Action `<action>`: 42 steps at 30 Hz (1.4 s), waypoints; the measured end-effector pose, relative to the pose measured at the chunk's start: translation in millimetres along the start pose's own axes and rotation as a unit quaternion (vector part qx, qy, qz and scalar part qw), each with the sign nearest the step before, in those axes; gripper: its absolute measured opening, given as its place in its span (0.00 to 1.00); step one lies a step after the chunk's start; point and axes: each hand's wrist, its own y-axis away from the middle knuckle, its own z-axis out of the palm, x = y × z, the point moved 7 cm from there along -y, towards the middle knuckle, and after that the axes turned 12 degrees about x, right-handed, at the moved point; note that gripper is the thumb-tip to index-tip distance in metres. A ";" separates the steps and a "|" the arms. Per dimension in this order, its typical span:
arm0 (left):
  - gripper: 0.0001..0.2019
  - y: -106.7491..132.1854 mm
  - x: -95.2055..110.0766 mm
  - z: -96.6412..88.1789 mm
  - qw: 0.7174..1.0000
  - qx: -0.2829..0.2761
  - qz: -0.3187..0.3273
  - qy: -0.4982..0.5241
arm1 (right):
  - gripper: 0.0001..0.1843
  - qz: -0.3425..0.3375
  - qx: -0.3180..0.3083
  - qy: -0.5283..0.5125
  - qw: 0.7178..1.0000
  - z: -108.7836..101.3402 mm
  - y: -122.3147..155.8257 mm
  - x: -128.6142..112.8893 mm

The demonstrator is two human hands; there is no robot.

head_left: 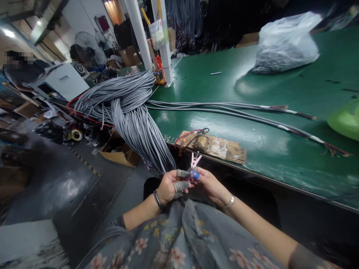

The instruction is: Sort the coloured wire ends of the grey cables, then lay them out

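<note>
Grey cable dominates: one big bundle (140,127) heaped at the left of the green bench (196,86) and hanging off its edge, loose strands (202,109) running out to the right. Left hand (167,187) closed, fingertips in a pinch; right hand (212,185) closed likewise, thumb and finger meeting the left's. Between them, in front of the bench's near edge, a small piece (191,179), mostly covered; cannot tell what it is. Pink clip (195,160) pokes up just past the fingertips; can't tell which hand has it, if either. Step in hand looks like close fingertip work on that piece; next move, by my reading, calls for one hand holding steady while the other adjusts its pinch. Tally: two hands; one pink clip; one wooden board (224,148) along the edge; one clear bag (286,45); one green bag (346,119), cut off by my view; one short grey offcut (215,73); four white bands (316,139) on the loose strands; bundled cables past counting.
</note>
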 end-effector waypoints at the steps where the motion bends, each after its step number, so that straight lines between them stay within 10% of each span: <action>1: 0.22 0.5 -0.8 1.1 1.000 -0.015 -0.009 -0.016 | 0.22 0.001 -0.008 -0.001 1.000 1.0 0.7 0.3; 14: 0.20 2.4 14.5 -2.8 0.990 0.019 0.089 -0.110 | 0.27 -0.029 0.004 -0.049 0.998 -5.5 -17.7 -21.9; 42: 0.20 -2.8 0.9 -0.7 0.995 -0.003 0.056 -0.082 | 0.27 0.049 -0.005 -0.141 0.989 -8.7 -17.9 -10.8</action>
